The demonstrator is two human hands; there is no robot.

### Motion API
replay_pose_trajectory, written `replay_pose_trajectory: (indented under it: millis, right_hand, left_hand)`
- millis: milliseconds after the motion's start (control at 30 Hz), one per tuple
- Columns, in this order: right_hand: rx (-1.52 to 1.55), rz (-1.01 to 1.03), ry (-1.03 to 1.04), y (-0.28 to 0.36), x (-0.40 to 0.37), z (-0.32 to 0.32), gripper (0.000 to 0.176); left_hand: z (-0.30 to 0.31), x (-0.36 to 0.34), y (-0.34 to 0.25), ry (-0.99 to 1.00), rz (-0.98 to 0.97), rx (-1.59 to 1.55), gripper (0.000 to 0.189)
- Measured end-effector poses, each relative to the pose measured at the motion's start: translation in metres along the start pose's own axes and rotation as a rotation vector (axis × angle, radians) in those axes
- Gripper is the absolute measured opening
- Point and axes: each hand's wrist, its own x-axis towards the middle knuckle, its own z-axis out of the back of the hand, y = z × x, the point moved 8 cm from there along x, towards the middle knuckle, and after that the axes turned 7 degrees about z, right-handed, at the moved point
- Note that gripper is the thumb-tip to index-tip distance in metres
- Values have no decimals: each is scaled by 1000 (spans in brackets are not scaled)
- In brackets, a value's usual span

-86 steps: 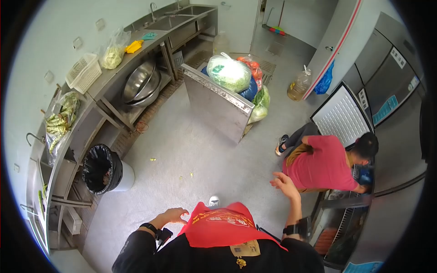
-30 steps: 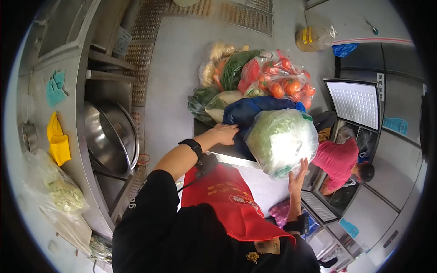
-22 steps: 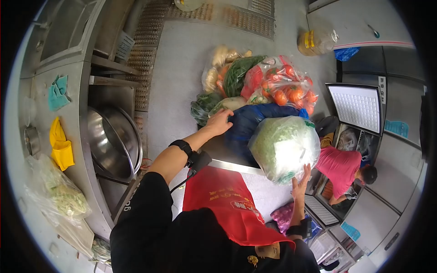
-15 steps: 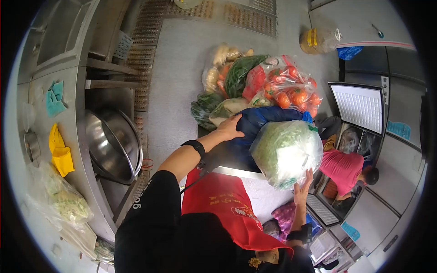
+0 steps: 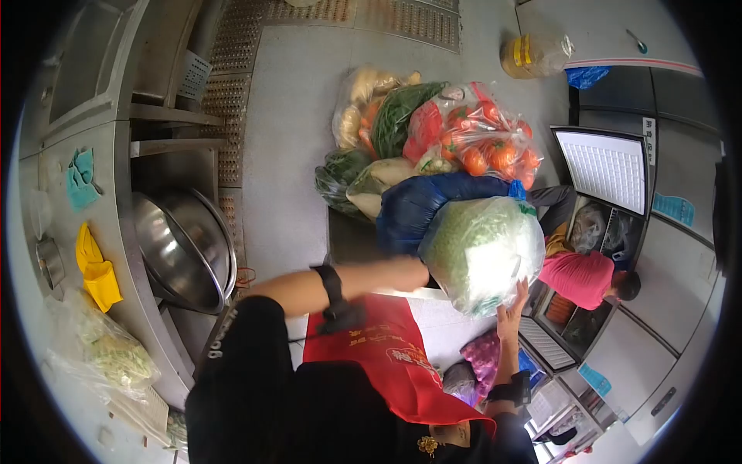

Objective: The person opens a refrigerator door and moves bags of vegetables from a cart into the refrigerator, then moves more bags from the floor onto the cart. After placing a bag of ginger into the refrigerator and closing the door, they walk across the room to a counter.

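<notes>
A big clear bag of pale green vegetables [image 5: 471,243] lies on the near right side of a pile of bagged produce. Against its lower right side rests my right hand [image 5: 512,309], fingers apart. My left hand [image 5: 406,273], smeared by motion, is at the bag's left side near the front edge, its fingers hard to see. Touching the pale green bag is a dark blue bag [image 5: 417,205]. Beyond are a bag of tomatoes [image 5: 498,151], a bag of long green vegetables [image 5: 406,116] and a bag of tan roots [image 5: 352,124].
Metal bowls [image 5: 189,247] sit on a shelf at left, beside a counter with a yellow cloth [image 5: 99,271]. At right, a person in a pink shirt [image 5: 576,278] bends over an open chest. A plastic jar [image 5: 533,56] stands at the upper right.
My left hand has left the dark blue bag and moved down and right to the pale green bag's side. My right hand stays against that bag. The view has shifted slightly.
</notes>
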Motion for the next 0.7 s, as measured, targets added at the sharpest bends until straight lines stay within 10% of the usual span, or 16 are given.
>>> replay_pose_trajectory:
  millis: [133, 233, 333, 700]
  right_hand:
    - [1, 26, -14, 0, 0, -2, 67]
    - [19, 20, -17, 0, 2, -1, 68]
    - [-17, 29, -1, -3, 0, 0, 71]
    - [47, 21, 3, -9, 2, -4, 73]
  left_hand:
    - [89, -11, 69, -256, 117, -135, 16]
    - [134, -32, 84, -636, 325, -132, 56]
    - [107, 3, 97, -642, 328, -86, 86]
    - [111, 25, 112, -466, 452, -114, 93]
